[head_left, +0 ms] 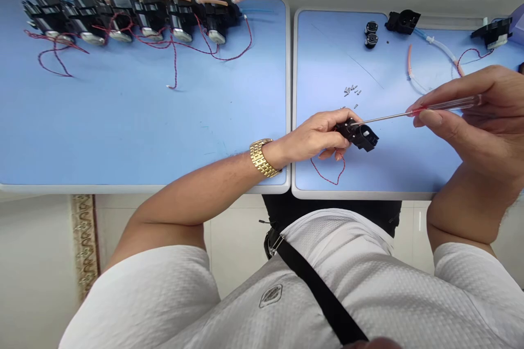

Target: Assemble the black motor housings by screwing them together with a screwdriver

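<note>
My left hand [321, 133] is closed around a small black plastic housing [363, 137] over the right-hand table. A thin red and dark twisted wire [328, 181] loops out below that hand. My right hand [470, 119] grips the clear handle of a screwdriver [382, 118] between thumb and fingers. Its long metal shaft points left, and the tip meets the top of the housing near my left fingers. Whether a screw sits under the tip is too small to tell. Several small screws [350, 90] lie loose on the table just beyond the housing.
Along the far edge of the left table [135, 147] stand several black motor assemblies [143, 18] with red wires. On the right table are two small black round parts [371, 35], another black housing [403, 21], pale tubing [444, 51] and a black-and-white part [493, 35]. A narrow gap separates the tables.
</note>
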Demonstrator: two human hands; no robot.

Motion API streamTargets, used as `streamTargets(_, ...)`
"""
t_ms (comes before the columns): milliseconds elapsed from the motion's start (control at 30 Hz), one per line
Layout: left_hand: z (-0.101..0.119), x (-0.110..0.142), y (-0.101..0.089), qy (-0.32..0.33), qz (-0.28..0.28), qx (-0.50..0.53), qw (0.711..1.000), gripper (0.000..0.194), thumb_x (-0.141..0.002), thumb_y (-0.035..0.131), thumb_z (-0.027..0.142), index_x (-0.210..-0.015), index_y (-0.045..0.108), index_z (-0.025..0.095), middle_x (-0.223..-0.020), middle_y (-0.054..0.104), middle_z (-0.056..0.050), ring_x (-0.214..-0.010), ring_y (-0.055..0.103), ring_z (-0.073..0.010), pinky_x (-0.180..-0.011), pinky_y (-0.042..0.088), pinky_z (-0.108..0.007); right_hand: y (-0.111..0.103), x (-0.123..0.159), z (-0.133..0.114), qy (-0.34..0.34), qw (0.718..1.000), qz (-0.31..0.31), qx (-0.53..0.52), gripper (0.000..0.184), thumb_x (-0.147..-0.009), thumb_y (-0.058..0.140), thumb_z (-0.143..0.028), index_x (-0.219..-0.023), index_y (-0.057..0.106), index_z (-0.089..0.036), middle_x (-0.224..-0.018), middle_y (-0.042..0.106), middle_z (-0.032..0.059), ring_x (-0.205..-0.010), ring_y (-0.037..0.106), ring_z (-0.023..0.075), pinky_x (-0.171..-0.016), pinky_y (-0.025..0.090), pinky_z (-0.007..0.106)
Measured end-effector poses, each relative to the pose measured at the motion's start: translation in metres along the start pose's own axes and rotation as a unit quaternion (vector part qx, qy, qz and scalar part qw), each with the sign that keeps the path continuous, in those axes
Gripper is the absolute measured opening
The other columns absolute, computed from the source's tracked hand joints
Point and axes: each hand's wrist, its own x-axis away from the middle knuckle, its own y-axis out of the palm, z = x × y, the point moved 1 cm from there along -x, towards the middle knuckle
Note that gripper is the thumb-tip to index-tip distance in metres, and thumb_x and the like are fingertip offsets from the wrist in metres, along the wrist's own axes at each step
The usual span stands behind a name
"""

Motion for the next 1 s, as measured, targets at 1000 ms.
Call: streamTargets(1000, 0.0011, 0.0025, 0.0037, 0.021, -0.01, -0.051, 0.998, 0.035, -0.08, 0.07, 0.016, -0.115, 0.072, 0.018, -0.075, 0.069, 0.003, -0.059, 0.057, -0.011, -0.059, 0.051, -0.026, -0.001, -0.0015, -0.0065, -0.002, 0.998, -0.042, 0.054, 0.025, -0.09, 0.093, -0.029, -0.103, 0.086, -0.049, -0.088, 0.086, -0.0119, -0.065, 0.077, 0.0244, -0.055, 0.059, 0.048)
